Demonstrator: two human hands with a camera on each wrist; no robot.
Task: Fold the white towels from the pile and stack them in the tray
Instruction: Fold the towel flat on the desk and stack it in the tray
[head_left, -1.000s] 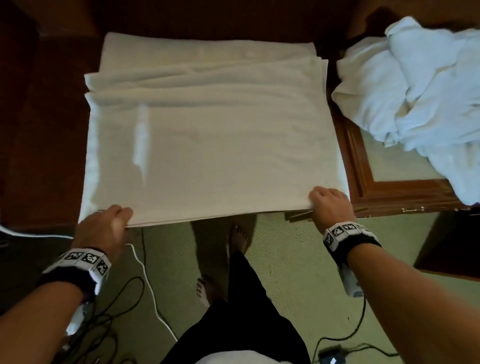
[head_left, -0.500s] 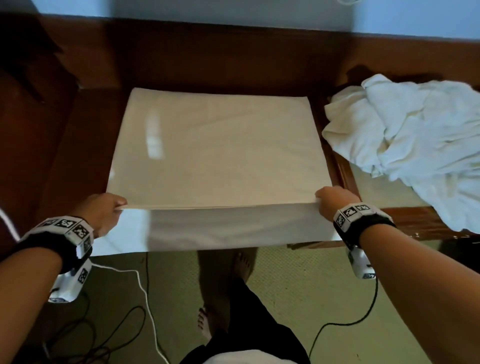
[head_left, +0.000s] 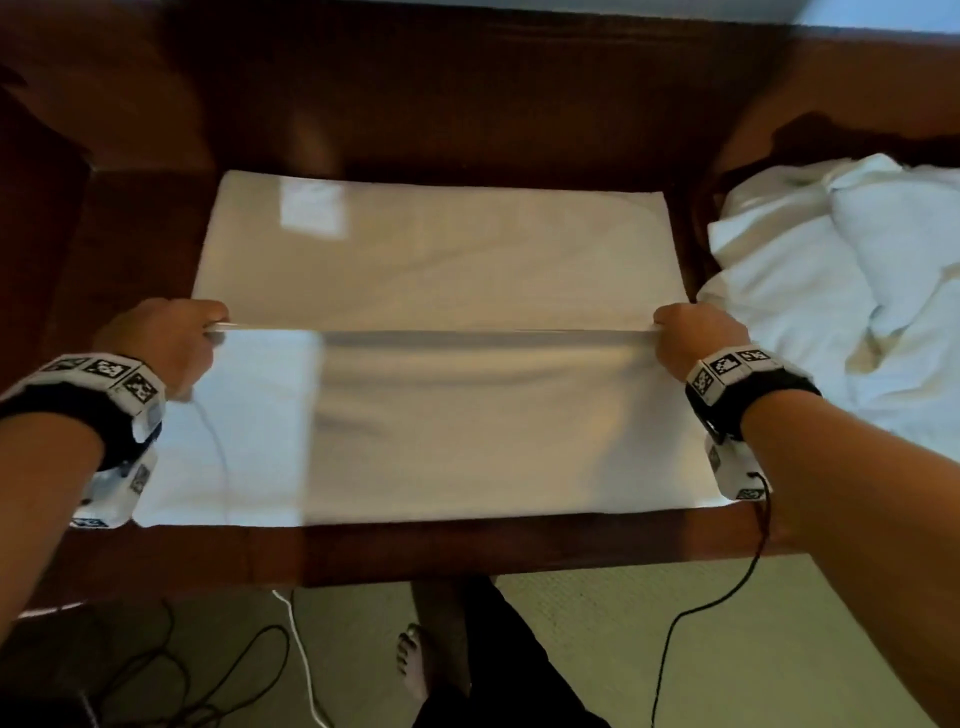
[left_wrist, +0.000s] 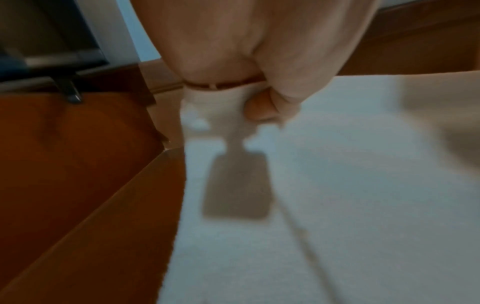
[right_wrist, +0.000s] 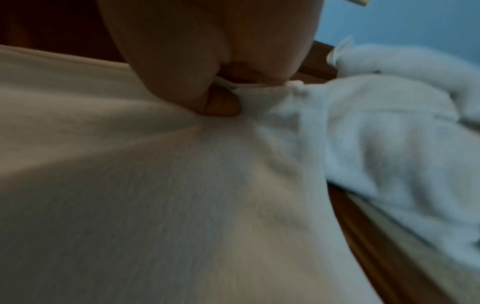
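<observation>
Both hands pinch the raised edge of a white towel: the left hand (head_left: 169, 340) grips its left end between thumb and curled fingers, as the left wrist view shows (left_wrist: 249, 67), and the right hand (head_left: 693, 340) nips the right end the same way, thumb (right_wrist: 221, 105) pressed into the cloth. The towel (head_left: 441, 270) lies spread on a dark wooden table (head_left: 389, 551), and the gripped edge is stretched taut across its middle, running from 9 o'clock to 3 o'clock. That is also the towel's long axis. From the held edge a doubled flap (head_left: 415, 431) slopes back toward the person at 6 o'clock and ends just short of the table's near edge, while the rest lies flat toward 12 o'clock. A pale rectangle of light falls on the far left part of the cloth.

At 3 o'clock from the towel, just beside its right edge, sits the pile (head_left: 831, 291) of rumpled white towels, heaped loosely and touching or nearly touching the spread one; the right wrist view shows it close against the right hand (right_wrist: 389, 133). What the pile rests on is hidden by the cloth, apart from a strip of wooden rim in the right wrist view.

Behind the table at 12 o'clock rises a dark wooden back, with pale blue wall above it. Below, at 6 o'clock, lies greenish carpet (head_left: 649, 649) with black and white cables (head_left: 298, 654) trailing over it, and the person's bare foot (head_left: 413, 654).
</observation>
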